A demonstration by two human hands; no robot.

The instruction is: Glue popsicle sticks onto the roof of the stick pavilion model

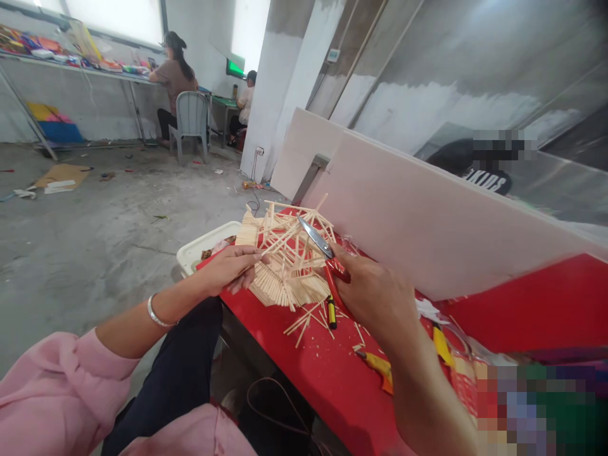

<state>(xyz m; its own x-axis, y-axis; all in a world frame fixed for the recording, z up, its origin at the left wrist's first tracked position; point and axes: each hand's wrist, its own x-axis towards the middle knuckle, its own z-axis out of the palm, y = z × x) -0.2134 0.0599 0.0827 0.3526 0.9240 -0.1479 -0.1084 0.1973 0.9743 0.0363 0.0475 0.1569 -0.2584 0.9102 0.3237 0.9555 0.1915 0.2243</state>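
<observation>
My right hand [375,288] is closed round the red handles of a pair of scissors [316,239]. The metal blades point up and to the left, over a framework of thin wooden sticks [289,278] on the red table. My left hand [235,263] is at the left side of this framework, with thumb and fingertips closed on a thin wooden stick [275,244] that slants up to the right. Closely laid rows of sticks form the framework's lower part, while its upper part is an open lattice. Several loose sticks [304,323] lie in front of it.
On the red table [304,358] lie a yellow-and-black tube-shaped item [331,312] and a yellow glue gun [377,364]. A white tray [190,253] is beyond my left hand. Pale boards [403,215] stand along the table's right side. Two people sit at far tables.
</observation>
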